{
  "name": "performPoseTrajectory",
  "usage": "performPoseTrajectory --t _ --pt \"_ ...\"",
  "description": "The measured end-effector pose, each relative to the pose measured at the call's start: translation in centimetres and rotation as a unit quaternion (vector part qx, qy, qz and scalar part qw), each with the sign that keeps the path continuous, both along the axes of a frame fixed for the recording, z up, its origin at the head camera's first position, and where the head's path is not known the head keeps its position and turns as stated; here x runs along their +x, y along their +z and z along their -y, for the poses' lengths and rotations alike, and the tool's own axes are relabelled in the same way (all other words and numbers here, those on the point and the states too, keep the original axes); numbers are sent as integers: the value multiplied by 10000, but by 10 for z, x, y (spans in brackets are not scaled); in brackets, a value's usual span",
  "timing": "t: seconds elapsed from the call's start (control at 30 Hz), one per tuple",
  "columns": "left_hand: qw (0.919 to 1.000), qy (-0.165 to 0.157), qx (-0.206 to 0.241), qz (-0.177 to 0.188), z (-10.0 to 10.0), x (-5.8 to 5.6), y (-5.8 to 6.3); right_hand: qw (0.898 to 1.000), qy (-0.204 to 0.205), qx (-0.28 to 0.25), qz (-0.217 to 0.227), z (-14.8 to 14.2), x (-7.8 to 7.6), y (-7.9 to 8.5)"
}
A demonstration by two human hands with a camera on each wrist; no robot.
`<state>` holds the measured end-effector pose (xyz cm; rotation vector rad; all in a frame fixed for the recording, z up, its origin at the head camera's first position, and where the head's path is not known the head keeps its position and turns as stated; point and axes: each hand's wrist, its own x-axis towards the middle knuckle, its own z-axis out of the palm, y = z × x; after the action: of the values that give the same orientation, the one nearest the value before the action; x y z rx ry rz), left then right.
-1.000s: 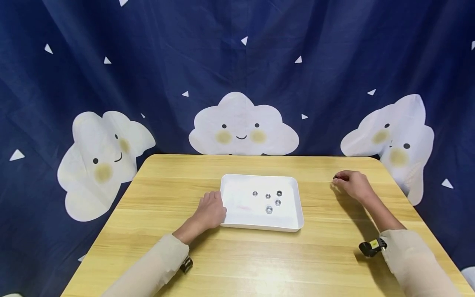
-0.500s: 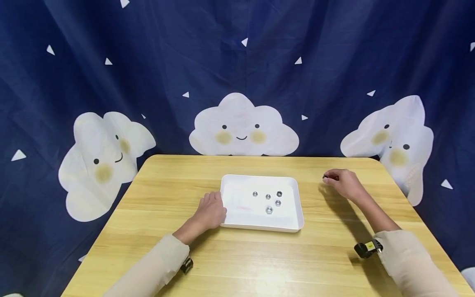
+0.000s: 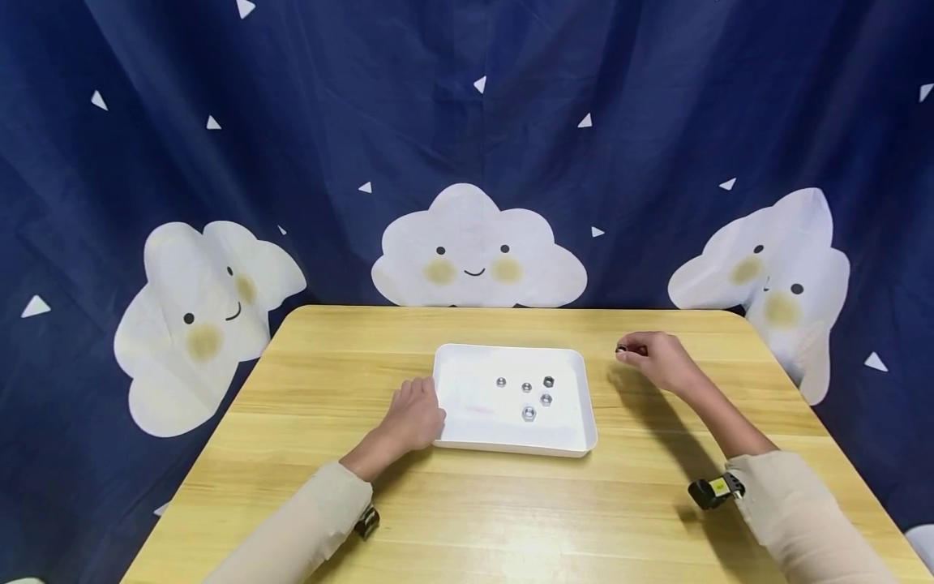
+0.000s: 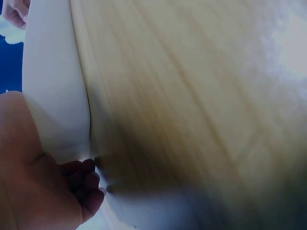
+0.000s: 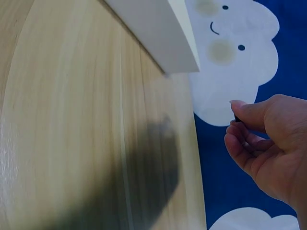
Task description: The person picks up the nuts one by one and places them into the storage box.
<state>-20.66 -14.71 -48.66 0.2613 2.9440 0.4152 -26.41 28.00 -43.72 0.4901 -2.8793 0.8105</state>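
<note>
A white tray lies on the table, its long side running left to right in the head view. My left hand grips its left edge, thumb toward the inside; the left wrist view shows curled fingers against the outer wall. On the tray's right half lie several silver hex nuts and a darker nut. Right of the tray, my right hand is raised over the table, pinching a small dark nut between thumb and fingers. Most of that nut is covered in the right wrist view.
The wooden table reaches back to a dark blue curtain printed with white clouds. Black cameras sit on both wrists, below the sleeves.
My right hand has moved left toward the tray, carrying the small dark nut. The left hand, the tray and the nuts in it have stayed in place.
</note>
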Motion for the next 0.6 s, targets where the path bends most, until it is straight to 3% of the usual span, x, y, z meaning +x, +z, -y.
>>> performPoseTrajectory --t 0.6 --pt "9999 -45 95 -83 0 1 1 9984 481 -89 -288 32 3 8"
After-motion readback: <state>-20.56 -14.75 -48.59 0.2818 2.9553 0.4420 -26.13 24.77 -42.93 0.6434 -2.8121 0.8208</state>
